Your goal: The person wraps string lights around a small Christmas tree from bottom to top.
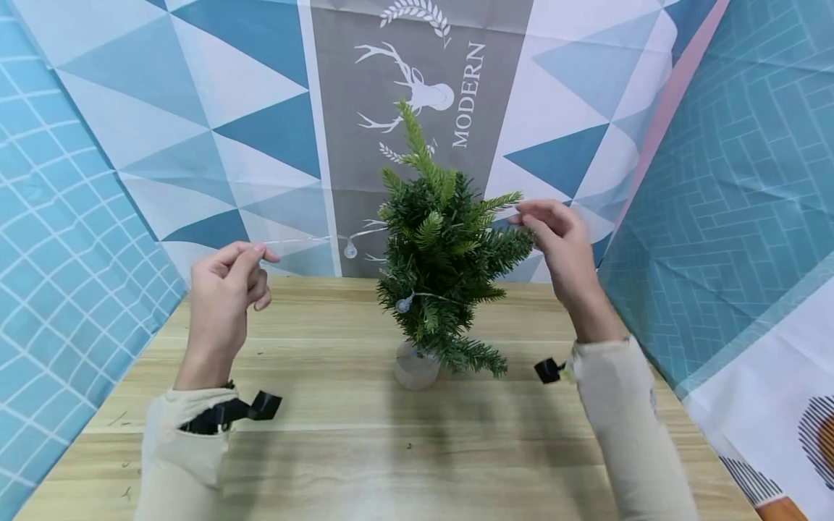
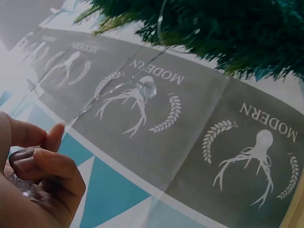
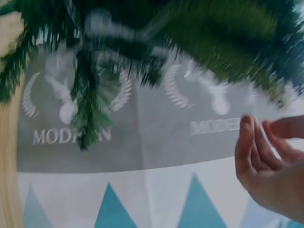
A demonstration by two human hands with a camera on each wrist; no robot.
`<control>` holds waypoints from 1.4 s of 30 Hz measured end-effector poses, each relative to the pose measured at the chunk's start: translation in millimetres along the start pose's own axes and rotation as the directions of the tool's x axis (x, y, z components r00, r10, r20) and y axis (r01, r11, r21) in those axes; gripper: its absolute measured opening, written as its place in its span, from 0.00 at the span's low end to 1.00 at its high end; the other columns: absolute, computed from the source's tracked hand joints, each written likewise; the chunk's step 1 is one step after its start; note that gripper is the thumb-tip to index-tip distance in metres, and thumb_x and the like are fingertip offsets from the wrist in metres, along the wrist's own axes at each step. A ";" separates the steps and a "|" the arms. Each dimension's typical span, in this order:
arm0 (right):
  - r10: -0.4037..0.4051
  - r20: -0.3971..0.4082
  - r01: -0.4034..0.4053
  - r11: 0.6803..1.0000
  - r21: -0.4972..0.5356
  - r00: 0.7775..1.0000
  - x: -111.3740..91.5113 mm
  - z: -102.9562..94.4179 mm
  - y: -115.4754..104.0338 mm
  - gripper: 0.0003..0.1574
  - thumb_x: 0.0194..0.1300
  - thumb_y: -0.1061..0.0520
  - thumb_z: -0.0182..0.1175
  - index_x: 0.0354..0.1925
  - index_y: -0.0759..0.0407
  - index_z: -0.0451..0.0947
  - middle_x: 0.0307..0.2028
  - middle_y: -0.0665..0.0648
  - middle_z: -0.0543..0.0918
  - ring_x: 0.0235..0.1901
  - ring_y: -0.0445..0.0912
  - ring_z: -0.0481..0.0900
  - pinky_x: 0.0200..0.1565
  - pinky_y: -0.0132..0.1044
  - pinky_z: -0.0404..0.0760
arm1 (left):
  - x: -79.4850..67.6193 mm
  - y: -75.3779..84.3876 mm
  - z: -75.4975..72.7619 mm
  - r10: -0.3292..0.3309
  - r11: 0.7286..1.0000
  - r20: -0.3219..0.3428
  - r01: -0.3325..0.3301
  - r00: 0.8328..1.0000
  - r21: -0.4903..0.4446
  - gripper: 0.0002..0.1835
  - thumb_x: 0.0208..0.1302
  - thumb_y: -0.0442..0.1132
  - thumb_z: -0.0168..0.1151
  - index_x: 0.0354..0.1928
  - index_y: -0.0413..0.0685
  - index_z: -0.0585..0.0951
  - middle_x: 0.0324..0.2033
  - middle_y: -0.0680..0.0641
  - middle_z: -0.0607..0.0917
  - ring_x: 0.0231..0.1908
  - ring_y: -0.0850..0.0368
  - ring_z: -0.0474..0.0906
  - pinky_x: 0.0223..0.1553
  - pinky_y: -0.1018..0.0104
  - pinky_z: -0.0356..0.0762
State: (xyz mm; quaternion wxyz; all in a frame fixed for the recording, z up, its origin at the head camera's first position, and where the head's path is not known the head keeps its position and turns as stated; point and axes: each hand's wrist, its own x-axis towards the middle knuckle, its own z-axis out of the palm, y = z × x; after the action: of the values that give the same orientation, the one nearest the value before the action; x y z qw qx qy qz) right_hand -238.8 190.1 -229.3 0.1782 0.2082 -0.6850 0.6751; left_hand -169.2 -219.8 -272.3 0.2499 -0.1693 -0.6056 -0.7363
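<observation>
A small artificial Christmas tree [image 1: 449, 253] with dark green needles and lighter tips stands upright in a pale round base [image 1: 415, 367]. To its left, my left hand [image 1: 228, 289] pinches the thin wire of a string light [image 1: 300, 239], which runs taut to the tree. One clear bulb [image 1: 350, 250] hangs from that stretch, and another bulb [image 1: 404, 304] lies against the lower branches. Something clear and shiny [image 2: 24, 191] shows in the left palm. On the right side, my right hand [image 1: 559, 235] has loosely bent fingers close to a branch tip, with no wire visible between them.
The tree stands on a light wood-grain table [image 1: 326, 434]. Close behind hangs a patterned cloth [image 1: 260, 130] with triangles and a grey deer-print band. Blue tiled-pattern sheets [image 1: 65, 239] flank the table on both sides.
</observation>
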 end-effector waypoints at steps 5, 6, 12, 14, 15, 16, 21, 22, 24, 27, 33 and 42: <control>-0.148 -0.212 0.168 0.983 0.078 0.966 -49.2 11.7 -6.1 0.12 0.71 0.64 0.59 0.46 0.73 0.80 0.41 0.66 0.82 0.38 0.52 0.81 0.40 0.36 0.82 | -17.2 2.2 3.7 -0.003 0.998 -0.020 0.004 1.000 0.066 0.17 0.74 0.40 0.56 0.35 0.28 0.79 0.09 0.49 0.60 0.09 0.56 0.49 0.12 0.65 0.60; -0.172 -0.250 0.195 0.978 0.070 0.953 -57.4 14.0 -7.2 0.12 0.71 0.64 0.59 0.47 0.74 0.80 0.41 0.67 0.82 0.39 0.54 0.80 0.40 0.36 0.82 | -19.2 3.8 5.1 0.001 0.997 -0.022 0.001 1.000 0.076 0.17 0.74 0.40 0.56 0.35 0.28 0.79 0.09 0.49 0.60 0.09 0.56 0.50 0.12 0.66 0.60; -0.304 -0.452 0.310 0.949 -0.063 0.839 -88.3 22.1 -10.0 0.12 0.70 0.65 0.59 0.45 0.76 0.80 0.42 0.69 0.81 0.38 0.54 0.79 0.39 0.35 0.81 | -27.1 18.4 16.1 0.037 0.993 -0.008 -0.036 0.999 0.109 0.15 0.74 0.38 0.57 0.35 0.28 0.80 0.08 0.49 0.61 0.09 0.56 0.50 0.12 0.66 0.61; -0.314 -0.468 0.319 0.945 -0.073 0.826 -93.2 24.1 -11.9 0.12 0.69 0.65 0.60 0.44 0.76 0.80 0.40 0.68 0.81 0.36 0.54 0.79 0.37 0.35 0.80 | -29.9 22.5 20.0 0.043 0.992 -0.005 -0.042 0.999 0.116 0.15 0.73 0.37 0.57 0.35 0.28 0.80 0.08 0.49 0.61 0.09 0.56 0.51 0.13 0.66 0.62; -0.321 -0.463 0.321 0.944 -0.083 0.826 -95.0 25.6 -13.1 0.12 0.70 0.65 0.60 0.44 0.77 0.79 0.39 0.68 0.81 0.35 0.54 0.79 0.37 0.36 0.80 | -31.2 24.4 21.6 0.045 0.991 -0.007 -0.044 0.999 0.122 0.15 0.73 0.38 0.57 0.36 0.29 0.81 0.08 0.49 0.61 0.09 0.56 0.51 0.13 0.66 0.63; -0.322 -0.460 0.323 0.943 -0.079 0.828 -96.7 27.5 -14.5 0.12 0.70 0.65 0.59 0.43 0.77 0.78 0.38 0.68 0.81 0.35 0.54 0.78 0.36 0.36 0.80 | -32.4 26.3 23.2 0.046 0.990 -0.013 -0.044 0.999 0.131 0.15 0.73 0.38 0.57 0.37 0.29 0.81 0.08 0.49 0.61 0.10 0.56 0.51 0.14 0.66 0.63; -0.344 -0.444 0.341 0.936 -0.090 0.827 -106.9 41.6 -22.5 0.10 0.69 0.69 0.58 0.44 0.80 0.75 0.37 0.66 0.81 0.35 0.53 0.79 0.36 0.36 0.78 | -38.7 33.2 31.7 0.069 0.988 -0.035 -0.063 0.997 0.142 0.13 0.72 0.37 0.58 0.44 0.30 0.83 0.09 0.49 0.62 0.10 0.56 0.52 0.16 0.68 0.67; -0.356 -0.438 0.351 0.932 -0.094 0.826 -108.5 44.4 -23.8 0.10 0.69 0.70 0.57 0.44 0.80 0.75 0.36 0.65 0.81 0.34 0.53 0.79 0.36 0.37 0.78 | -39.6 33.8 33.3 0.082 0.988 -0.036 -0.077 0.996 0.132 0.13 0.72 0.36 0.58 0.45 0.29 0.83 0.10 0.49 0.63 0.09 0.57 0.52 0.17 0.69 0.68; -0.377 -0.425 0.371 0.923 -0.102 0.823 -111.2 49.8 -26.0 0.10 0.68 0.71 0.57 0.43 0.81 0.74 0.36 0.65 0.81 0.34 0.53 0.79 0.36 0.37 0.78 | -40.7 34.8 35.8 0.112 0.985 -0.044 -0.105 0.993 0.133 0.12 0.72 0.35 0.59 0.46 0.29 0.83 0.11 0.48 0.64 0.09 0.57 0.53 0.18 0.70 0.69; -0.403 -0.399 0.395 0.912 -0.108 0.823 -113.6 56.4 -29.2 0.09 0.67 0.72 0.57 0.43 0.82 0.74 0.35 0.65 0.81 0.34 0.53 0.79 0.36 0.38 0.78 | -41.1 35.7 37.3 0.146 0.980 -0.069 -0.135 0.987 0.145 0.13 0.72 0.34 0.58 0.48 0.29 0.82 0.12 0.47 0.66 0.11 0.57 0.57 0.19 0.70 0.71; -0.407 -0.239 0.388 0.913 -0.122 0.882 -121.3 62.6 -38.6 0.09 0.67 0.73 0.56 0.45 0.79 0.75 0.35 0.64 0.81 0.35 0.52 0.80 0.38 0.37 0.78 | -41.7 40.7 39.3 0.222 0.971 -0.130 -0.207 0.966 0.115 0.12 0.72 0.33 0.57 0.46 0.26 0.80 0.20 0.40 0.77 0.18 0.52 0.73 0.25 0.69 0.79; -0.365 0.142 0.370 0.929 -0.012 0.920 -137.6 75.8 -52.9 0.14 0.64 0.77 0.54 0.48 0.73 0.76 0.35 0.61 0.83 0.35 0.48 0.82 0.38 0.34 0.82 | -55.0 57.9 54.3 0.307 0.951 -0.033 -0.306 0.951 0.035 0.11 0.72 0.26 0.53 0.48 0.21 0.78 0.40 0.31 0.86 0.38 0.45 0.86 0.32 0.64 0.84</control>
State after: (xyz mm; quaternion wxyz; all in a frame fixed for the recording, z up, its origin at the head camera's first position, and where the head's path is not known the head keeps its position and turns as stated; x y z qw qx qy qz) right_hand -91.2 120.4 -258.4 0.2580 0.3756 -0.6573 0.6003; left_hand -93.9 -166.0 -244.7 0.3752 -0.2436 -0.5779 -0.6826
